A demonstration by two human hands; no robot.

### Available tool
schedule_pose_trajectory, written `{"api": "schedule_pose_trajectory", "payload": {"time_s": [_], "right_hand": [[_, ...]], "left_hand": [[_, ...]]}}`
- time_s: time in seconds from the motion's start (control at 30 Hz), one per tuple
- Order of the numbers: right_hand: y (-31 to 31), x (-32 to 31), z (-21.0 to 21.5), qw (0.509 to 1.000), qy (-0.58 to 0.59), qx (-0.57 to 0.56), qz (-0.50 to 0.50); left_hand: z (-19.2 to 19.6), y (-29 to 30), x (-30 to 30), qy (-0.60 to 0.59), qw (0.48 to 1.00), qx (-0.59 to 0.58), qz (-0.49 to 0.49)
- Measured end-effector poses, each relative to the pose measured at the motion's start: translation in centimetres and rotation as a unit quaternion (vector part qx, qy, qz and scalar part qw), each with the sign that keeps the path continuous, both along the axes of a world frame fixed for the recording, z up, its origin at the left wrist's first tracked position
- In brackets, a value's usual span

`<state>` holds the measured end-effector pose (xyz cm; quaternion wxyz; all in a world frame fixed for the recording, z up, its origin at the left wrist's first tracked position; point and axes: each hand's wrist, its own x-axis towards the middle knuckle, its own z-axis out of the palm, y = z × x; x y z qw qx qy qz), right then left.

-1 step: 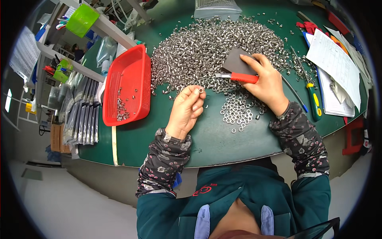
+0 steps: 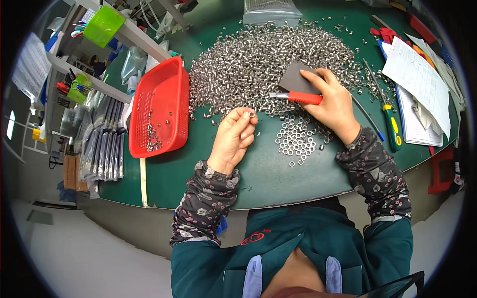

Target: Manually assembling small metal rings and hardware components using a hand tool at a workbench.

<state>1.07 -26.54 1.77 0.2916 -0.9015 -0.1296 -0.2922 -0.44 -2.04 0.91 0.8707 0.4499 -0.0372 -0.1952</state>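
Note:
My left hand [image 2: 229, 139] pinches a small metal ring [image 2: 252, 114] between thumb and fingertips, above the green table. In my right hand [image 2: 338, 104] is a utility knife [image 2: 305, 97] with a red handle, its blade pointing left toward the ring but apart from it. The right fingers also reach onto a flat dark grey block [image 2: 294, 78]; whether they grip it I cannot tell. Behind both hands spreads a large heap of small metal rings [image 2: 243, 59]. A smaller single-layer group of rings [image 2: 294, 136] lies just below the knife, nearer to me.
Left of the heap stands a red perforated basket [image 2: 174, 107] with some metal pieces inside. At right lie a yellow-green screwdriver [image 2: 393, 129], a thin rod with a blue end [image 2: 368, 119] and papers [image 2: 417, 69]. A clear plastic bag [image 2: 272, 14] sits at the back.

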Motion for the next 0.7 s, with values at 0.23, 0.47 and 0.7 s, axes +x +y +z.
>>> {"api": "schedule_pose_trajectory", "payload": {"time_s": [0.23, 0.47, 0.7], "right_hand": [[-0.26, -0.39, -0.52, 0.998, 0.054, -0.042, -0.013], [-0.20, -0.35, -0.25, 0.994, 0.089, -0.051, -0.024], [-0.05, -0.15, -0.16, 0.993, 0.104, -0.049, -0.022]], "left_hand": [[-0.48, 0.13, -0.28, -0.004, 1.000, -0.015, -0.001], [-0.36, 0.14, -0.23, -0.033, 0.999, 0.022, 0.003], [-0.17, 0.26, -0.10, -0.017, 1.000, 0.022, 0.013]]}}
